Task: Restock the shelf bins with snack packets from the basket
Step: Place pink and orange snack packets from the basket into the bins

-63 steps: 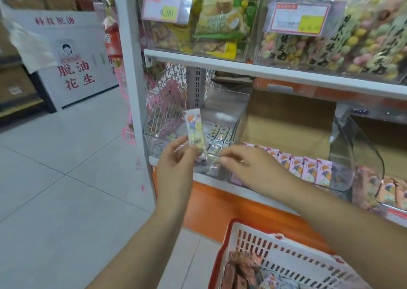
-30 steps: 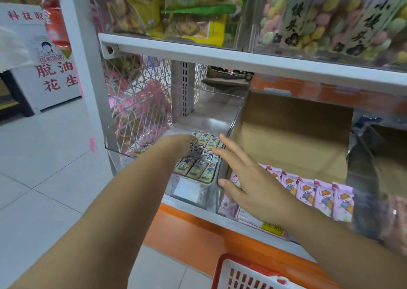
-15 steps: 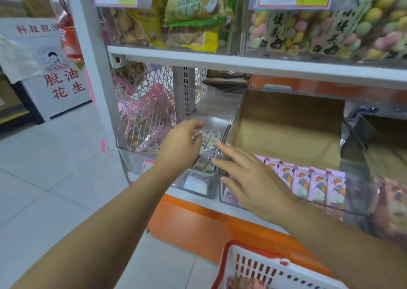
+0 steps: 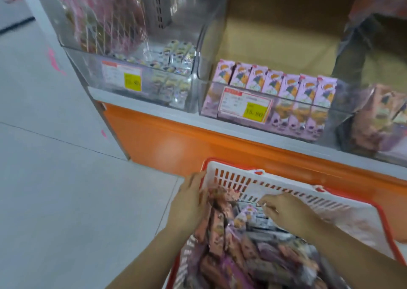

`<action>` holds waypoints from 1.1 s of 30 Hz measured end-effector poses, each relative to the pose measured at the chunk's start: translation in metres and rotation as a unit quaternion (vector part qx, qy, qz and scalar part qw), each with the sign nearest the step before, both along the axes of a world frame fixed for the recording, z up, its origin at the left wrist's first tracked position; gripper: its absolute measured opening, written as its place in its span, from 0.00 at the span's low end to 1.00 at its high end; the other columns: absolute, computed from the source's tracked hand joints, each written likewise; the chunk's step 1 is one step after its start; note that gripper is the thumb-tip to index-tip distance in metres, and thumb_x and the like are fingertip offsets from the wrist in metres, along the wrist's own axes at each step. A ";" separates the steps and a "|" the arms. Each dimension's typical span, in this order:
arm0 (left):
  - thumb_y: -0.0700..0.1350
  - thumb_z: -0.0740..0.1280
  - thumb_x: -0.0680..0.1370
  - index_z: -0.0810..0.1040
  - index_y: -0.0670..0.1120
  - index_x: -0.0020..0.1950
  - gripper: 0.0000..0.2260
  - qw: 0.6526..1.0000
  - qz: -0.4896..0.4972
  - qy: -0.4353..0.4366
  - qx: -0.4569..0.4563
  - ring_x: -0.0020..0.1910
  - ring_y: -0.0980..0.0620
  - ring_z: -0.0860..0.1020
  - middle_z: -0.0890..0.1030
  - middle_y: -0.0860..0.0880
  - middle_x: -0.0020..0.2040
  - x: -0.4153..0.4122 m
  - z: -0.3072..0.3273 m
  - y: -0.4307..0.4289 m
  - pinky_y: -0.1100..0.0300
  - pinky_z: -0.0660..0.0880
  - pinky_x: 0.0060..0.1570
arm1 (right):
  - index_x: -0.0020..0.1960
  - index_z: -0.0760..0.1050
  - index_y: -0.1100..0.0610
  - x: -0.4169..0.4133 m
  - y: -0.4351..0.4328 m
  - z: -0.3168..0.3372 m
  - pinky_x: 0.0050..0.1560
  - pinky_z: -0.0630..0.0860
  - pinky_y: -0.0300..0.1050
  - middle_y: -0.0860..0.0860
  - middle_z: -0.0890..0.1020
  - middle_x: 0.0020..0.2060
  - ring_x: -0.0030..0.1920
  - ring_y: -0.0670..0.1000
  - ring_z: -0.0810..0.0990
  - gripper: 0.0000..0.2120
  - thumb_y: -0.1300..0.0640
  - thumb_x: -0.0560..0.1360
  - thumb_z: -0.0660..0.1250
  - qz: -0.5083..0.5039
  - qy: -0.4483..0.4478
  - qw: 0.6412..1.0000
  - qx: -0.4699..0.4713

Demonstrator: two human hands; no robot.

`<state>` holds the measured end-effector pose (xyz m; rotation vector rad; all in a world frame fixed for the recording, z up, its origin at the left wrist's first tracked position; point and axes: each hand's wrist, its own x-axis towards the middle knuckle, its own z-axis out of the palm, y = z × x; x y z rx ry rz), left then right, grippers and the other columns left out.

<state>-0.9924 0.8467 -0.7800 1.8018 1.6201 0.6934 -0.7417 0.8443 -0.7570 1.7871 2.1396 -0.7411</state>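
A white basket with a red rim (image 4: 286, 185) sits low in front of the shelf, full of pink, brown and purple snack packets (image 4: 220, 229). My left hand (image 4: 189, 205) lies at the basket's left edge, fingers stretched over a stack of pinkish-brown packets. My right hand (image 4: 286, 211) is inside the basket with its fingers curled down onto the packets; blur hides whether it holds one. On the shelf, the left clear bin (image 4: 193, 103) holds small silvery packets (image 4: 178, 53). The middle clear bin (image 4: 204, 77) holds a row of upright pink packets (image 4: 275, 81).
A third bin at the right holds brownish packets (image 4: 378, 112). An open cardboard box (image 4: 275, 31) stands behind the pink packets. Yellow price labels (image 4: 255, 110) hang on the bin fronts. The orange shelf base (image 4: 176, 143) is below, and grey tiled floor (image 4: 55, 178) lies to the left.
Both hands have left the shelf bins and dropped into the basket. My view has tilted down from the shelves to the basket.
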 end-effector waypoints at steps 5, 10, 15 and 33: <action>0.42 0.58 0.80 0.64 0.53 0.73 0.21 1.000 0.010 0.010 -0.012 0.59 0.50 0.74 0.68 0.54 0.68 0.004 -0.009 0.002 0.54 0.74 0.48 | 0.70 0.67 0.54 0.024 0.000 -0.049 0.58 0.76 0.51 0.55 0.77 0.62 0.56 0.55 0.79 0.18 0.58 0.81 0.58 -0.034 -0.075 0.990 -0.118; 0.44 0.56 0.82 0.64 0.53 0.73 0.19 0.999 0.016 0.036 0.007 0.57 0.48 0.76 0.68 0.54 0.69 0.004 -0.013 0.001 0.51 0.76 0.48 | 0.73 0.63 0.53 0.031 -0.005 -0.085 0.66 0.68 0.49 0.55 0.64 0.73 0.68 0.56 0.68 0.23 0.61 0.79 0.59 0.023 -0.133 0.986 -0.096; 0.44 0.54 0.82 0.63 0.53 0.73 0.19 0.999 0.017 0.052 0.003 0.57 0.48 0.76 0.67 0.55 0.70 0.005 -0.014 0.001 0.49 0.76 0.49 | 0.75 0.56 0.50 0.038 -0.010 -0.095 0.63 0.69 0.47 0.52 0.62 0.74 0.70 0.55 0.65 0.31 0.64 0.76 0.62 0.053 -0.185 0.979 -0.070; 0.38 0.57 0.80 0.59 0.51 0.75 0.24 0.992 -0.005 0.120 -0.050 0.60 0.45 0.75 0.63 0.51 0.73 0.008 -0.001 0.001 0.49 0.75 0.51 | 0.46 0.79 0.60 -0.021 0.000 0.075 0.36 0.68 0.30 0.53 0.80 0.40 0.33 0.43 0.73 0.09 0.54 0.77 0.67 -0.033 0.221 0.975 0.011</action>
